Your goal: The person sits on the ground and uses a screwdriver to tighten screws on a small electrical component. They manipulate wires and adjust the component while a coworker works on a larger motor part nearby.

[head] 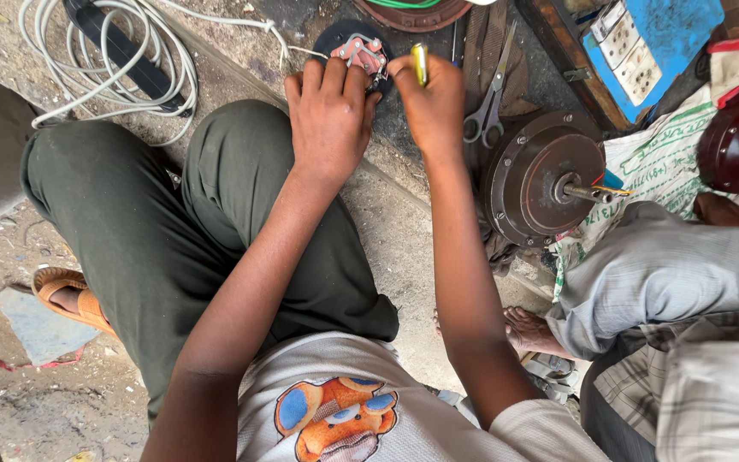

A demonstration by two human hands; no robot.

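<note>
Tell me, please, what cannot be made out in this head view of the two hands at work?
- Round dark part: mostly hidden beneath the left hand.
- Yellow-handled tool: its tip is hidden behind the right hand.
- Scissors: lower loops partly covered by the right wrist.
- Reddish disc: cut off by the top edge.

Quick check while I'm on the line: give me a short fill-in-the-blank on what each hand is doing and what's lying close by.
1. The left hand rests on a round dark part with a ____ terminal block.
2. The right hand holds a ____ handled tool in its grip.
3. The scissors lie to the ____ of the right hand.

Missing words: pink; yellow; right
</note>
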